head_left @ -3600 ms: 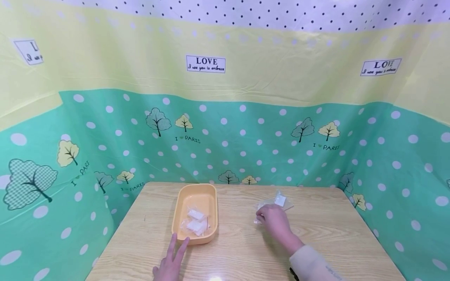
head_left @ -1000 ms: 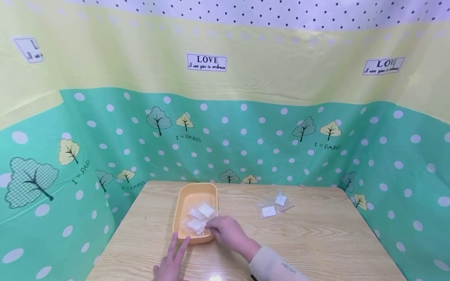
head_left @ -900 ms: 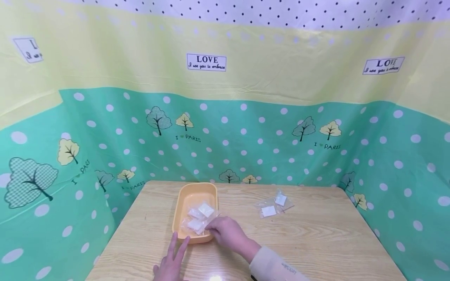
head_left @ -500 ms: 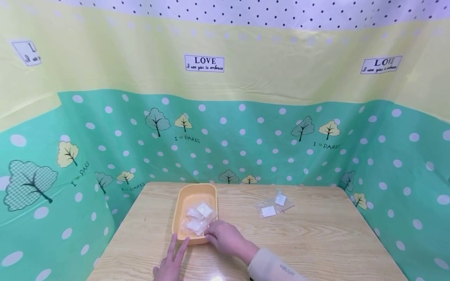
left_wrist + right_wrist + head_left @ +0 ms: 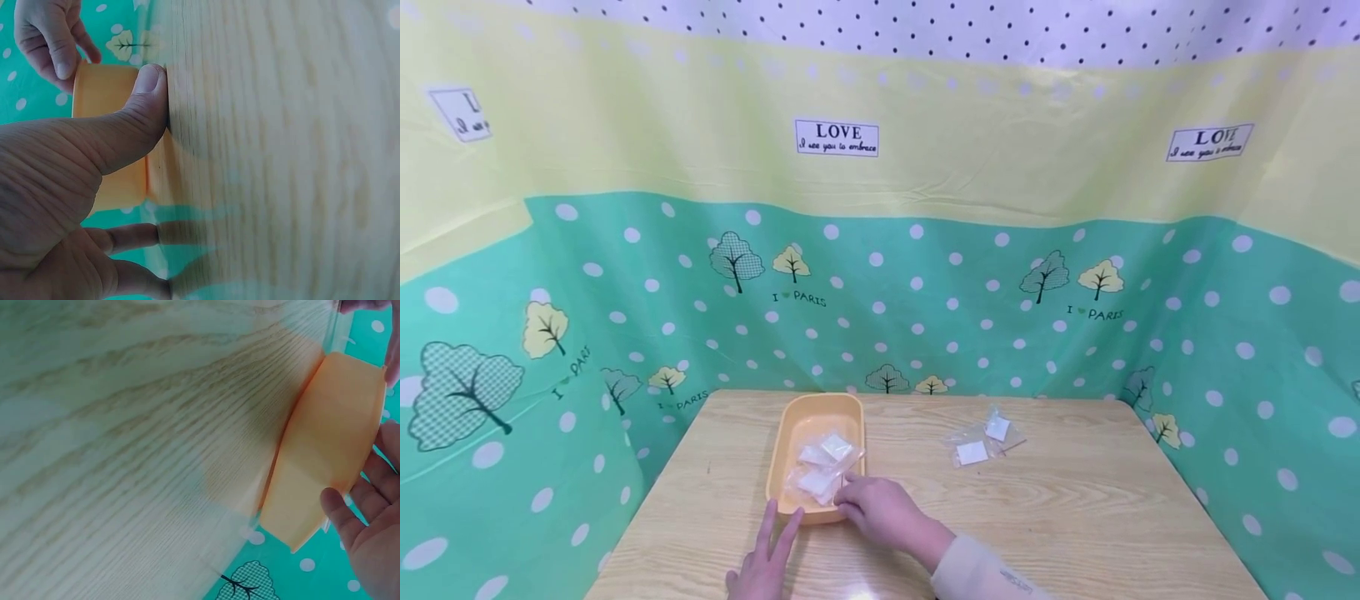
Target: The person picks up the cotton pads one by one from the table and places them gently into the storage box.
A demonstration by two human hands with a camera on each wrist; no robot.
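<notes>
"Three or more clear packets (image 5: 837, 447) with white contents — that's what I count in the orange tray (image 5: 820, 412), heaped toward its near end. What do you get on the left side?"

"Left hand (image 5: 758, 571): fingers spread apart, two of them at the tray's near rim. On the left wrist feed I see its thumb well away from the others."

"And the right hand (image 5: 883, 512)?"

"It's at the tray's right side, close to the near corner, fingertips at the rim beside the packets. From the right wrist I see the thumb apart from the fingers, at the outer wall. Whether a packet is pinched in there — I can't tell from here."

"What else lies on the table (image 5: 1060, 508)?"

"At least two other packets (image 5: 972, 452), overlapping, over on the right and well apart from the tray. Behind the tabletop I see a green cloth (image 5: 917, 300) with pale dots and printed trees."

"And a light sleeve (image 5: 977, 571) covers the right forearm."
</notes>
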